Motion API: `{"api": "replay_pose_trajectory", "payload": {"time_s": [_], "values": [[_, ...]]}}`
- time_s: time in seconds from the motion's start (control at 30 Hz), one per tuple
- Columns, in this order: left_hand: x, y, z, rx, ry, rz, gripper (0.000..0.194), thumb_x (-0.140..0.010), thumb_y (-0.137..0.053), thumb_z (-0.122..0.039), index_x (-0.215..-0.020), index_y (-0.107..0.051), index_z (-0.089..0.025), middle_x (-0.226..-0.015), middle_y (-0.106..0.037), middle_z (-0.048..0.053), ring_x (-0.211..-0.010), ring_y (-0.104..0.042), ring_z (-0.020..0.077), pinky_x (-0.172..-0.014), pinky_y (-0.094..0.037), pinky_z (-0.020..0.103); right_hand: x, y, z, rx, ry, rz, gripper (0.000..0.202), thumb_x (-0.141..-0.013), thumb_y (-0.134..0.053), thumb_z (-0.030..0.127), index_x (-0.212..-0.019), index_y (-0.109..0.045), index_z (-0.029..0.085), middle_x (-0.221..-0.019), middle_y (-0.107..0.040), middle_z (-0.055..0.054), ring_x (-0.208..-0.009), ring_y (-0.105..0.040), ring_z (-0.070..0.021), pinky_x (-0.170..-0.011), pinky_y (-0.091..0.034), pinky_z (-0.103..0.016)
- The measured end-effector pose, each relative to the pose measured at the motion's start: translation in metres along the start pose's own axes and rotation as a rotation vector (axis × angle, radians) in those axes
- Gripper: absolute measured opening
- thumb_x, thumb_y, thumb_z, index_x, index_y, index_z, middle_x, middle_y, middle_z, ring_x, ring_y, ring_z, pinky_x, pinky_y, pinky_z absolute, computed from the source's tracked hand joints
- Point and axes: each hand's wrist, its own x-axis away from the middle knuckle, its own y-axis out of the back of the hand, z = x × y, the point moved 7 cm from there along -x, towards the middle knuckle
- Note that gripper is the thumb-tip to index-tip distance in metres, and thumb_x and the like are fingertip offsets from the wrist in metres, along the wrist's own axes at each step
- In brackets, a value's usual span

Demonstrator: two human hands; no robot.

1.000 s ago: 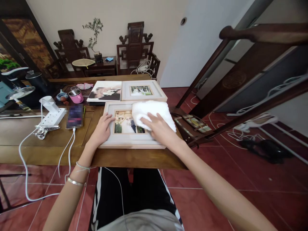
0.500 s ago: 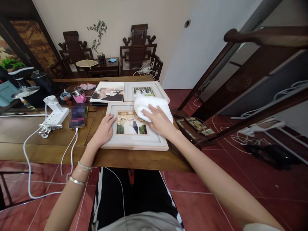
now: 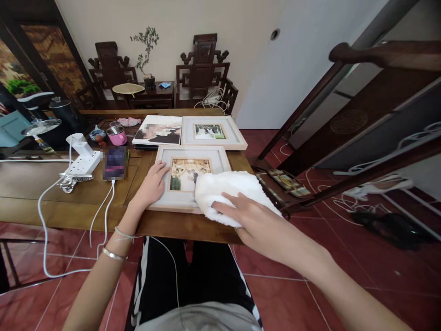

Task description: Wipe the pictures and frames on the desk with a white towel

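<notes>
A framed photo (image 3: 186,174) lies flat near the table's front edge. My left hand (image 3: 151,185) rests on the frame's left side, fingers slightly apart, holding nothing. Under my right hand (image 3: 253,220) is a fluffy white cloth (image 3: 234,188), gripped by my bent fingers. The cloth covers the frame's lower right corner and reaches past its edge. Behind it lie a second framed photo (image 3: 210,131) on the right and a photo panel (image 3: 158,130) on the left.
On the wooden table (image 3: 193,226) to the left are a phone (image 3: 115,164) with a cable, a white power strip (image 3: 84,164) and a pink mug (image 3: 117,135). A dark wooden chair (image 3: 365,110) stands at the right.
My right hand and the white cloth have moved down and to the right, from the frame's upper right to its lower right corner. My left hand stays on the frame.
</notes>
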Motion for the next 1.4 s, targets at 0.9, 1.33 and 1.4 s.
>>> {"api": "replay_pose_trajectory", "payload": {"time_s": [0.9,1.33,1.4], "values": [[-0.004,-0.005,0.011,0.004,0.041,-0.062,0.051,-0.076,-0.038,-0.002,-0.124,-0.055,-0.006,-0.138,-0.047,0.018,-0.137,-0.034,0.0273,-0.115,-0.028,0.048,-0.03,-0.026,-0.037,0.019,0.003,-0.117,0.072,-0.06,-0.041,-0.008,-0.127,-0.052,0.016,-0.143,-0.042,-0.017,-0.14,-0.023,-0.0295,-0.111,-0.023,-0.054],[-0.012,-0.005,0.015,-0.028,0.007,-0.058,0.049,-0.076,-0.038,-0.002,-0.122,-0.056,-0.004,-0.136,-0.05,0.019,-0.136,-0.035,0.0278,-0.114,-0.03,0.049,-0.114,-0.024,-0.1,0.159,-0.176,-0.208,0.064,-0.072,-0.043,-0.003,-0.135,-0.046,0.013,-0.139,-0.046,-0.019,-0.136,-0.03,-0.0335,-0.107,-0.024,-0.054],[-0.011,-0.004,0.015,-0.022,0.003,-0.079,0.05,-0.077,-0.037,-0.001,-0.124,-0.054,-0.004,-0.136,-0.05,0.019,-0.135,-0.036,0.0275,-0.114,-0.03,0.05,-0.108,-0.027,-0.091,0.18,-0.15,-0.161,0.064,-0.072,-0.042,-0.003,-0.134,-0.047,0.014,-0.137,-0.048,-0.019,-0.135,-0.032,-0.0333,-0.107,-0.022,-0.056]]}}
